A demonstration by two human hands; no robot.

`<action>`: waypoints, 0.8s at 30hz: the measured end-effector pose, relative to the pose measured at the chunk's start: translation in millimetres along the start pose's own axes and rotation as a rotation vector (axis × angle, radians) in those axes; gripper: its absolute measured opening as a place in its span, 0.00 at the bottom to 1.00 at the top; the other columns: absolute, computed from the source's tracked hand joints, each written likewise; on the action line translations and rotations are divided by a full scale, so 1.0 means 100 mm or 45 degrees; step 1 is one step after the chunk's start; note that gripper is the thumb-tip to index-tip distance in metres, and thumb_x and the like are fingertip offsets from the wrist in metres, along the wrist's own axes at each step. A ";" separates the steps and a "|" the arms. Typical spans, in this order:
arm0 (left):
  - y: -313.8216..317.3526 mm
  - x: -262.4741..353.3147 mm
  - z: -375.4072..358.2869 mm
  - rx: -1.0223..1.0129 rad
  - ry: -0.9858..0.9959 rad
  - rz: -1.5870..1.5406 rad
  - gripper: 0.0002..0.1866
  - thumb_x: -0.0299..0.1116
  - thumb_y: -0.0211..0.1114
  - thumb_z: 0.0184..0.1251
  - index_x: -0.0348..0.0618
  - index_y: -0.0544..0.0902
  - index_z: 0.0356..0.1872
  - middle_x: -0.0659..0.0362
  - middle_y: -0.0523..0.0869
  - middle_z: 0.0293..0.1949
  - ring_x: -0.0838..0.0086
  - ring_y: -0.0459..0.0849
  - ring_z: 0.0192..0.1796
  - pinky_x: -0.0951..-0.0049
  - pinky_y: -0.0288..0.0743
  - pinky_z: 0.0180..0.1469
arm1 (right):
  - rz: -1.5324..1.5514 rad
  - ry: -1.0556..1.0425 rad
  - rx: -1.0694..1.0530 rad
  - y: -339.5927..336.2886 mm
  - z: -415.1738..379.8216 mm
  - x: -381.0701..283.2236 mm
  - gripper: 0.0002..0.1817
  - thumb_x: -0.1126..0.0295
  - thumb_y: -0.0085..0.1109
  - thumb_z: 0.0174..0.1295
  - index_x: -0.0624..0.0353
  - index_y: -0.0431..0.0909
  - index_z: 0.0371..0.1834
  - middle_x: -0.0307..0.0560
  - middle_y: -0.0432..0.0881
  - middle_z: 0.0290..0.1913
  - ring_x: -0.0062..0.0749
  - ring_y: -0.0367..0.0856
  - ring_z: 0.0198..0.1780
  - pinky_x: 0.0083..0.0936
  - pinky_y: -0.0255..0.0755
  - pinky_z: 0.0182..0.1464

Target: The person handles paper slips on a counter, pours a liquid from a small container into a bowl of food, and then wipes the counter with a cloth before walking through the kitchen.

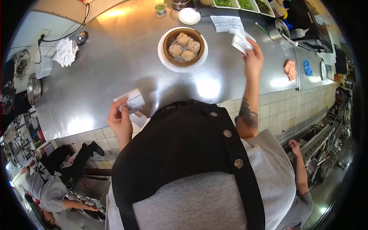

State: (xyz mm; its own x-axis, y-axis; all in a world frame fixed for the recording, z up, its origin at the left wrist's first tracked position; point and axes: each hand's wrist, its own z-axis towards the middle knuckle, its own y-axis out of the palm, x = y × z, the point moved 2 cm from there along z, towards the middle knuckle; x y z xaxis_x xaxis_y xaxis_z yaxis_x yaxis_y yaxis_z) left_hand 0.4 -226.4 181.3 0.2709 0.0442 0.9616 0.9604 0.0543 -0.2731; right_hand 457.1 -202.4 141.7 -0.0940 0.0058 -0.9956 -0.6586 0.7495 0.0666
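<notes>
My left hand (120, 120) pinches a printed paper receipt (134, 100) over the front edge of the steel counter (103, 73). The slip's lower part curls down beneath my fingers. Out to the right, my right hand (253, 59) is closed on another white receipt (242, 42), near two printed slips (227, 23) lying flat at the back. Between my hands, a round bamboo steamer (165, 49) rests on a white plate (178, 69). Several dumplings (188, 56) sit inside it.
A heap of used slips (66, 51) stands at the left. Containers of greens (247, 4), a metal pot (276, 30), a crumpled pink cloth (290, 69) and a blue cloth (308, 66) are at back and right. Other people (57, 191) work behind me on both sides.
</notes>
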 end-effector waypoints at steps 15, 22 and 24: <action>-2.19 -0.58 0.34 0.407 -0.118 0.206 0.12 0.17 0.51 0.67 0.33 0.80 0.46 0.54 0.83 0.44 0.74 0.80 0.47 0.76 0.72 0.52 | 0.207 -0.869 -1.038 5.98 -2.03 0.36 0.19 0.73 0.60 0.51 0.51 0.81 0.49 0.49 0.78 0.40 0.43 0.79 0.43 0.35 0.73 0.45; -2.79 -0.70 0.46 0.612 -0.215 0.041 0.11 0.17 0.51 0.67 0.32 0.80 0.46 0.52 0.83 0.45 0.73 0.81 0.46 0.74 0.74 0.53 | -0.400 -1.011 -0.908 7.73 -1.95 1.06 0.14 0.67 0.65 0.44 0.52 0.86 0.37 0.57 0.80 0.40 0.49 0.80 0.42 0.40 0.74 0.45; -2.82 -0.71 0.51 0.640 -0.185 0.065 0.12 0.18 0.52 0.67 0.30 0.80 0.47 0.52 0.84 0.45 0.75 0.81 0.45 0.77 0.73 0.51 | -0.667 -0.944 -1.045 7.80 -1.90 1.14 0.18 0.64 0.66 0.45 0.51 0.84 0.43 0.56 0.82 0.39 0.52 0.81 0.42 0.41 0.74 0.46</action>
State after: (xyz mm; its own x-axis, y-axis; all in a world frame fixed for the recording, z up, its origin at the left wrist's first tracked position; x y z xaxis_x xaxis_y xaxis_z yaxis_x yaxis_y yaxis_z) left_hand -292.6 -193.6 188.2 0.2704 0.1952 0.9428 0.7873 0.5188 -0.3332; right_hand -209.6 257.2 92.8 0.5957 0.4051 -0.6936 -0.7895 0.1363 -0.5984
